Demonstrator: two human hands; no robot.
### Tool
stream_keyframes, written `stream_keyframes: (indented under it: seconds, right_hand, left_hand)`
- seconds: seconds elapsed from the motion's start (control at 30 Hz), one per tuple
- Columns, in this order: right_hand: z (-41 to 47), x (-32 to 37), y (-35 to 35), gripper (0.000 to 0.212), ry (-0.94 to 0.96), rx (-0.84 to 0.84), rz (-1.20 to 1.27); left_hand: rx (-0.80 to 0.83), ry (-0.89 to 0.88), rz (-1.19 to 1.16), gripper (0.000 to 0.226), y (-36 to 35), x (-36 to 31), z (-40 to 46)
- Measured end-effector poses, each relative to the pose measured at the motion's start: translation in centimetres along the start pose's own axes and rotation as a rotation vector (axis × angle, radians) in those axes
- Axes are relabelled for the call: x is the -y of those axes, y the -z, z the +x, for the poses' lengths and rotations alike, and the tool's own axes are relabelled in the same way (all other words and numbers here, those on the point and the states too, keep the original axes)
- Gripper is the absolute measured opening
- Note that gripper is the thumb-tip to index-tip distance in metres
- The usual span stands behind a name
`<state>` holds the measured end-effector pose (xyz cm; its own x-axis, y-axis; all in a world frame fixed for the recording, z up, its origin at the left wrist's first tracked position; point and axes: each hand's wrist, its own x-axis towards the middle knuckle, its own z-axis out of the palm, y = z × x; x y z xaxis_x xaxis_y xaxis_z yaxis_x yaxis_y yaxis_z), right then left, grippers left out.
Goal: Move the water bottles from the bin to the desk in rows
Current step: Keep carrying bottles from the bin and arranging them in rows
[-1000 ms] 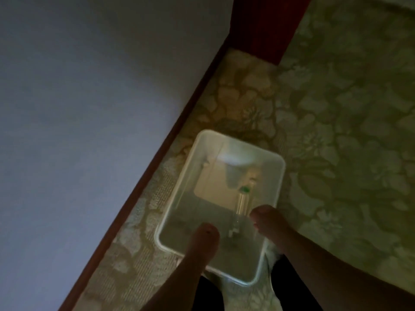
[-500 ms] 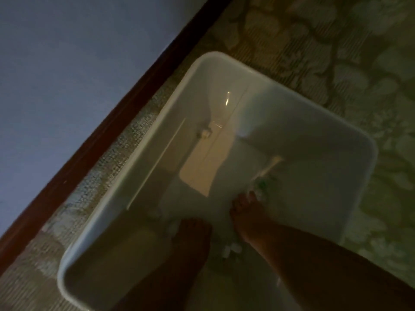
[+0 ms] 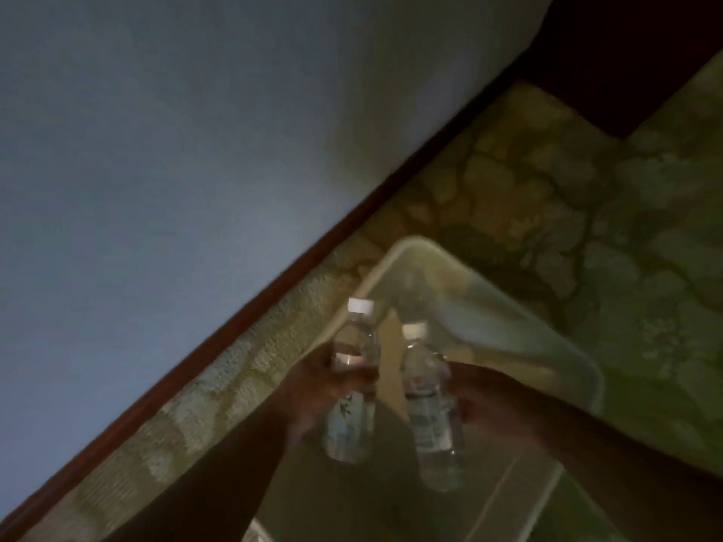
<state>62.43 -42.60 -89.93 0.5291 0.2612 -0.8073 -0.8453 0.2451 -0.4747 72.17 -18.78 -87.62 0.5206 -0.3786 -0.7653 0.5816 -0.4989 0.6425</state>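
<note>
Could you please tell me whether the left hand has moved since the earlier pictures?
Yes. The left hand has come up out of the bin, gripping a bottle above its rim.

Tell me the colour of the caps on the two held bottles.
White, on both caps, in the head view.

Dim, grainy and motion-blurred throughout, darkest at the top-right corner.

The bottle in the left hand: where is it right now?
In the head view, the left hand holds the white-capped bottle upright above the white bin, over its side nearest the desk, just left of the bottle in the right hand.
</note>
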Motion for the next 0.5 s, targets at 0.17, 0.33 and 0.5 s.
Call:
stream_keyframes:
  seconds: [0.17,0.33,0.5]
  right_hand:
    - [-10.0,11.9,-6.4,0.055,0.32,0.23,0.516]
    - [-20.3,20.6,-12.8,0.069,0.453,0.129,0.422]
    - [-32.7,29.5,-19.1,0.061,0.548,0.198,0.209]
  left_hand:
    - [0.113,-0.264,-0.372,0.034,0.6,-11.7,-10.4]
    - [0.003,-0.303,-0.665,0.07,0.0,-19.6,-20.6]
    - [0.01,-0.402,-0.782,0.066,-0.1,-29.5,-34.0]
